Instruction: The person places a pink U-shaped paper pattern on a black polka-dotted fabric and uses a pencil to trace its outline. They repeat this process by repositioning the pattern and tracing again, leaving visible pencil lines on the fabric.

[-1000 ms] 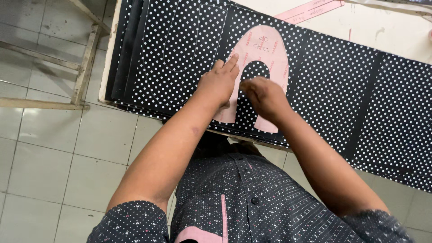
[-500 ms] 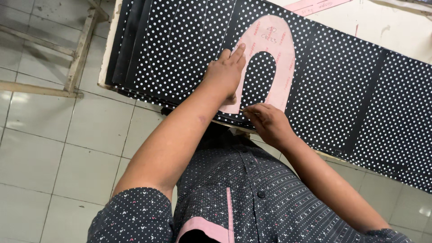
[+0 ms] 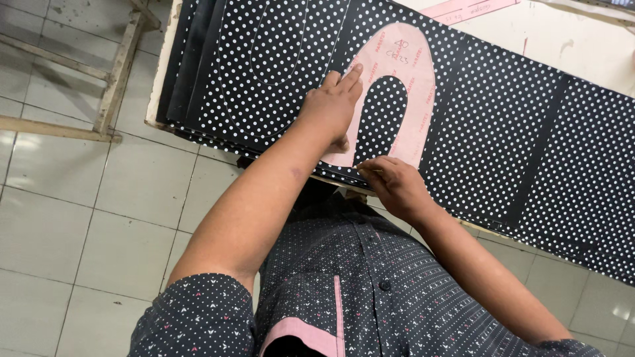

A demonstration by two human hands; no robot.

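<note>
A pink U-shaped paper pattern (image 3: 418,86) lies flat on black fabric with white dots (image 3: 264,46), which is spread over the table. My left hand (image 3: 331,106) presses flat on the pattern's left leg, fingers stretched out toward its arch. My right hand (image 3: 395,184) is at the near end of the pattern by the table's front edge. Its fingertips are pinched together against the pattern's edge, and anything held between them is hidden. A faint chalk outline of the same shape (image 3: 261,66) shows on the fabric to the left.
The fabric lies in several stacked layers that overhang the white table edge (image 3: 161,73). A wooden frame (image 3: 112,86) stands on the tiled floor (image 3: 79,218) to the left. A pink paper strip (image 3: 463,9) lies on the bare tabletop at the back.
My right hand has moved from the inside of the pattern's arch down to its near end. My left hand stays pressed on the pattern.
</note>
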